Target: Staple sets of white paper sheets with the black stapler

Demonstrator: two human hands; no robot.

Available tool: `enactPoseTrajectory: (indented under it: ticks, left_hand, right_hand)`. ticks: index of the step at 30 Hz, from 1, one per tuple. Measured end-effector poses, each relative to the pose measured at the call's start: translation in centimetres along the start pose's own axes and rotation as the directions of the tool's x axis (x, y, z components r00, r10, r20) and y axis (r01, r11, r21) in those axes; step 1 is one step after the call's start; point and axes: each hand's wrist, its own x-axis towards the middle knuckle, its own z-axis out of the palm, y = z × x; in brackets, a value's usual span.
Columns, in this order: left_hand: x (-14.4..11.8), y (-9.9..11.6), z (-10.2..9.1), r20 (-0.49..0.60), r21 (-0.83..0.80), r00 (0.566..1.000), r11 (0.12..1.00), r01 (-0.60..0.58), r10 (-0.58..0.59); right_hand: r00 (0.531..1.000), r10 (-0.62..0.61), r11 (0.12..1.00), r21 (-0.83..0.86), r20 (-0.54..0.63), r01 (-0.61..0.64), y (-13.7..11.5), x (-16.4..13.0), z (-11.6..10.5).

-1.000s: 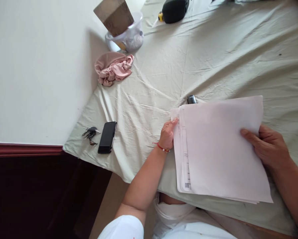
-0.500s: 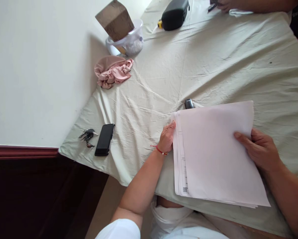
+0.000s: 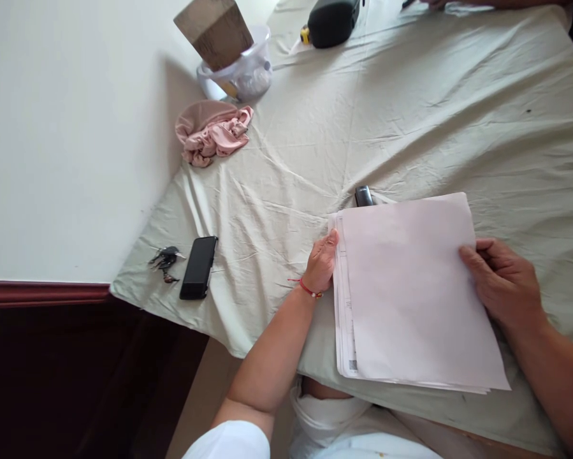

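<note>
A stack of white paper sheets (image 3: 410, 293) lies on the pale green cloth-covered table (image 3: 410, 115) in front of me. My left hand (image 3: 320, 262) grips the stack's left edge, thumb on top, a red string on its wrist. My right hand (image 3: 502, 280) holds the right edge with fingers curled over the top sheet. Printed lines and a small code show on the lower sheets' left margin. A small dark object (image 3: 363, 196) peeks out from behind the stack's far edge.
A black phone (image 3: 199, 267) and keys (image 3: 164, 259) lie near the table's left corner. A pink cloth (image 3: 211, 131), a clear tub (image 3: 248, 71) holding a brown box (image 3: 214, 29), and a black case (image 3: 331, 21) sit farther back. Another person's hand (image 3: 442, 3) is at the far edge.
The top sheets have slid left and squared up with the stack. My right hand shifted slightly toward the right edge; my left hand stayed at the left edge.
</note>
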Motion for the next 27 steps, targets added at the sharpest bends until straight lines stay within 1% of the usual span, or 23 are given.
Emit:
enactPoseTrajectory:
  ticks: [2, 4, 6, 11, 17, 22, 27]
  left_hand:
    - [-0.02, -0.03, -0.03, 0.017, -0.003, 1.000, 1.000, 0.007, -0.006]
    - [-0.02, -0.05, -0.07, 0.052, -0.015, 0.999, 1.000, 0.016, -0.015]
    - [-0.02, -0.07, -0.09, 0.070, -0.021, 0.997, 1.000, 0.016, -0.015]
    - [-0.07, -0.23, -0.12, 0.052, -0.008, 0.999, 1.000, 0.011, -0.010]
    - [-0.36, -0.45, -0.28, 0.142, 0.042, 0.990, 0.999, -0.003, -0.003]
    - [-0.50, -0.38, -0.32, 0.194, 0.175, 0.981, 0.985, -0.013, -0.021]
    - [-0.69, -0.14, 0.16, 0.210, 0.203, 0.978, 0.978, -0.041, -0.002]
  right_hand:
    - [0.998, -0.026, 0.998, -0.062, -0.063, 0.022, -0.03, -0.07, 0.14]
    - [0.988, -0.076, 0.989, -0.133, -0.133, 0.059, 0.09, -0.11, 0.30]
    - [0.979, -0.120, 0.977, -0.197, -0.166, 0.087, 0.28, -0.10, 0.42]
    - [0.979, -0.127, 0.957, -0.278, -0.157, 0.080, 0.59, 0.12, 0.49]
    - [0.982, -0.127, 0.951, -0.297, -0.141, 0.081, 0.42, 0.18, 0.61]
    - [0.980, -0.108, 0.956, -0.289, -0.166, 0.056, 0.37, -0.10, 0.52]
    - [0.977, -0.103, 0.956, -0.289, -0.188, 0.046, 0.35, -0.43, 0.37]
